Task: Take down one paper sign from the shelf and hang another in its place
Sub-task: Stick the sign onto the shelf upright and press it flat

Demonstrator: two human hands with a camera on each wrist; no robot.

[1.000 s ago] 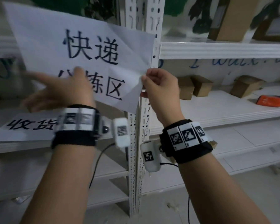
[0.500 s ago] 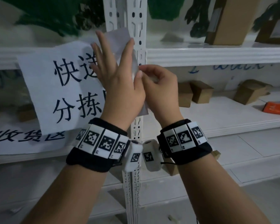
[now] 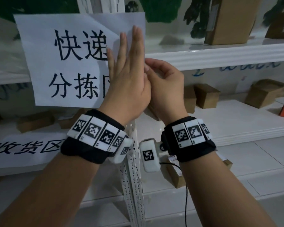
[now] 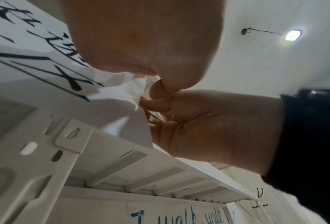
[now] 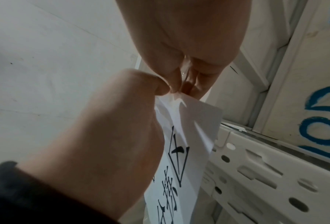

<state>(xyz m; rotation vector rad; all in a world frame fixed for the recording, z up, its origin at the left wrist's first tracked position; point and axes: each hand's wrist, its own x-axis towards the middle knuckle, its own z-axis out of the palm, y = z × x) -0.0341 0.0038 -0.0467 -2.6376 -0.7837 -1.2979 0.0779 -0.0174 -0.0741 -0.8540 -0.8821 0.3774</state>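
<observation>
Head view: paper sign [image 3: 69,63] printed 快递分拣区 held flat against the white shelf upright [image 3: 133,185], spanning the upper shelf beam [image 3: 220,54]. Left hand [image 3: 128,79] lies on the sign's right part, fingers straight and together, pointing up, palm pressing the sheet. Right hand [image 3: 164,86] sits at the sign's right edge, fingers curled, tips meeting beside the left palm. A second sign, 收货区 [image 3: 26,148], lies flat on the lower shelf to the left. Judgement: fixing step in progress. To do it well, keep the left palm firm so the sheet cannot slip or skew, and seat the edge fastening before easing off.

Left wrist view: right hand [image 4: 208,121] pinches the creased paper corner [image 4: 125,89], thumb against forefinger; something thin and glossy between the fingertips, possibly tape, cannot confirm.

Right wrist view: left hand [image 5: 110,136] thumb pressed onto the sign [image 5: 187,136] edge; the right-hand fingers [image 5: 196,84] are closed narrow on that same corner, just in front of the slotted upright [image 5: 256,174].
</observation>
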